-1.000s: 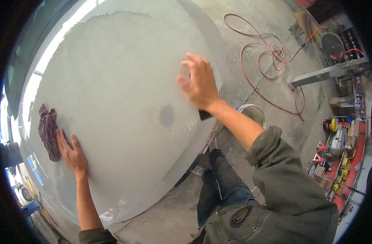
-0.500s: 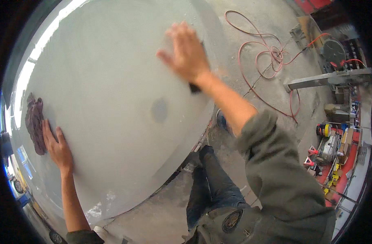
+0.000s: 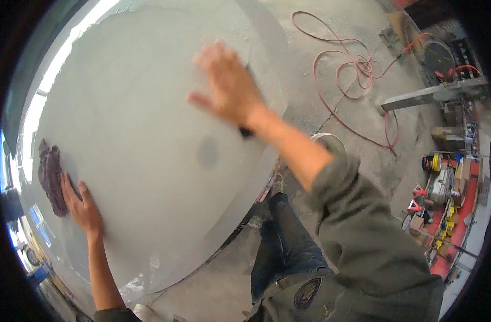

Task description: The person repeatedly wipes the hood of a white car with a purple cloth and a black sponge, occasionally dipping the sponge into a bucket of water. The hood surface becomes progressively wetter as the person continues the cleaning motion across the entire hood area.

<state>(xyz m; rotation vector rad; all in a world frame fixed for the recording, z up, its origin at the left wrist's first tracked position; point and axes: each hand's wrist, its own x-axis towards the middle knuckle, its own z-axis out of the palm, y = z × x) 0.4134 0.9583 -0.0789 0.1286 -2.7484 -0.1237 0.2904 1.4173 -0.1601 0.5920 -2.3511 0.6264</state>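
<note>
A large, curved, pale grey vehicle panel (image 3: 143, 129) fills the left and middle of the head view. My left hand (image 3: 82, 206) is spread flat on its left side, its fingertips against a crumpled dark purple-brown cloth (image 3: 52, 182). Over the panel's right part lies my right hand (image 3: 229, 83), slightly blurred, with fingers stretched out and the thumb apart. Under that palm is a dark block (image 3: 247, 132); only its two ends show, and the rest is hidden. A round darker patch (image 3: 208, 152) marks the panel below the right hand.
A looped red hose (image 3: 358, 70) lies on the concrete floor (image 3: 310, 102) to the right. Beyond it juts a grey metal beam (image 3: 433, 95). Red shelving (image 3: 444, 263) at the far right carries tools, boxes and a black-and-yellow can (image 3: 431, 162). My legs stand close to the panel's edge.
My right hand has slid left and slightly nearer across the panel, and the dark block has moved with it. The left hand stays by the cloth; the whole view has shifted a little.
</note>
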